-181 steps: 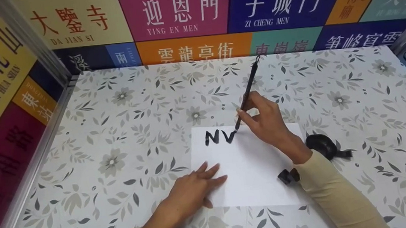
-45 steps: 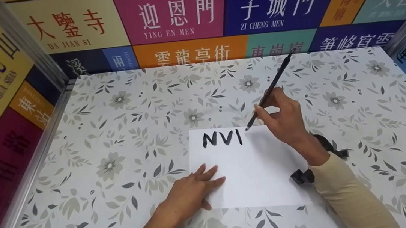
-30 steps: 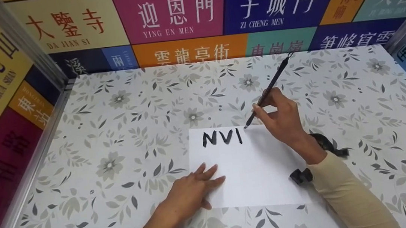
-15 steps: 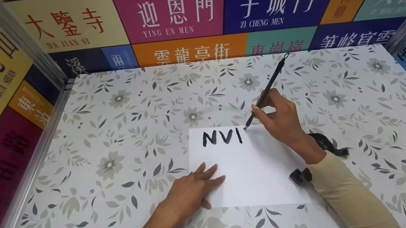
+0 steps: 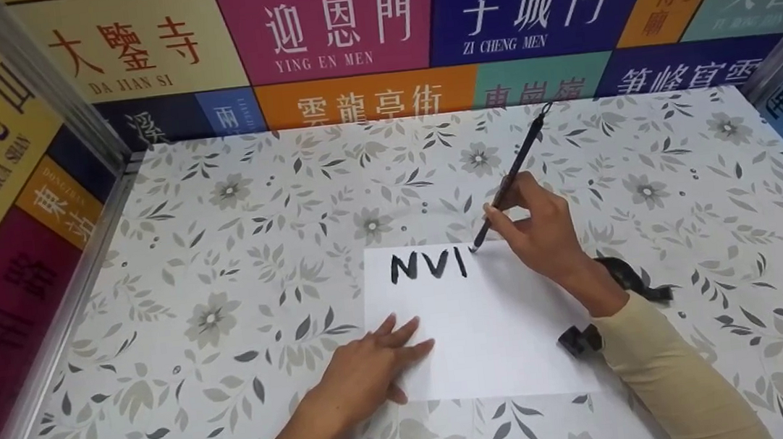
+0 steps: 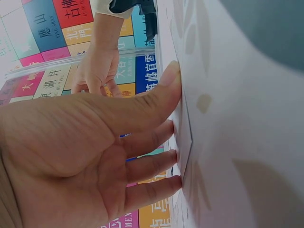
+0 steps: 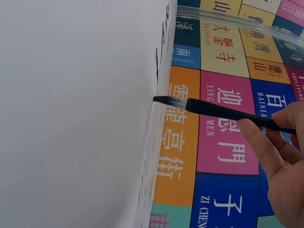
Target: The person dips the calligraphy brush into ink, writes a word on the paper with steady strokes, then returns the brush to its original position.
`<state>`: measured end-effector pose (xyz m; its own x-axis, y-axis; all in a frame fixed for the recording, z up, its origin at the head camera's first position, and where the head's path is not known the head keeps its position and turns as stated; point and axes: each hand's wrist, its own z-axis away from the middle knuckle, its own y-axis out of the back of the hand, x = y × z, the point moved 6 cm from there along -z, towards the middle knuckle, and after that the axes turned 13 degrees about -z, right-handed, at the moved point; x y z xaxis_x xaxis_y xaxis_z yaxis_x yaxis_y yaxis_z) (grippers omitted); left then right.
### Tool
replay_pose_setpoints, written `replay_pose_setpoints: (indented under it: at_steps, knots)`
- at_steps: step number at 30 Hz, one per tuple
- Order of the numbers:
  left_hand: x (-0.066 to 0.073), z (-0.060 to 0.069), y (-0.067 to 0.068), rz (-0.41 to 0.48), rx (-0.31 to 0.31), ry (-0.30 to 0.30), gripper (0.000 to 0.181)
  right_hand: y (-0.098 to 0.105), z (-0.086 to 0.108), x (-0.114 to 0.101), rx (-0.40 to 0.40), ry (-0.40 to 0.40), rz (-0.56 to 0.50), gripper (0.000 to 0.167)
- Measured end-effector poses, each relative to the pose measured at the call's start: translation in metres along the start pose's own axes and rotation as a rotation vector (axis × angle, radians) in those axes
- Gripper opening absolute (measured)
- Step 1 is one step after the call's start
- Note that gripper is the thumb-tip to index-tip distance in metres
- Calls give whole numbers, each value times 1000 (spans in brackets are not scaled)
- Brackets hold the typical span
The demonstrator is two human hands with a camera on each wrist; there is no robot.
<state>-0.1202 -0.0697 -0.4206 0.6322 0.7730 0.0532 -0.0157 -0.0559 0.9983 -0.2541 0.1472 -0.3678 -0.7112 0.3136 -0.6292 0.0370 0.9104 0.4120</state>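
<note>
The right hand [image 5: 542, 229] pinches a dark brush [image 5: 516, 163] that leans up and to the right. In the right wrist view the black tip of the brush [image 7: 213, 108] meets the white paper [image 7: 71, 114], below the right hand's [image 7: 285, 166] grip. Black strokes reading "NVI" stand along the upper left of the paper [image 5: 491, 340], just left of the tip. The left hand [image 5: 367, 367] rests with spread fingers on the paper's left edge. From the left wrist view, the left hand [image 6: 95, 147] touches the sheet with its thumb and fingertips.
A black object [image 5: 630, 278] lies beside the right wrist, partly hidden by it. Another small black object [image 5: 579, 339] sits at the right sleeve, over the paper's right side. A floral cloth [image 5: 202, 217] covers the table, and panels with Chinese lettering [image 5: 334, 22] stand behind it.
Since the earliest frame, the "I" stroke has appeared and the right hand has moved right with the brush. Over the last second the brush has become slightly steeper. The left hand stays in place.
</note>
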Motion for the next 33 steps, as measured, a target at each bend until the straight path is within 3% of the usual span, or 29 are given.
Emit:
replay_pose_setpoints:
  at_steps: [17,33]
  knots:
    - [-1,0,-1,43,-19,9,70,-1,0,-4,-26,1,-12,22]
    - [-1,0,-1,31,-15,9,72,-4,0,-9,-109,-14,-17,23]
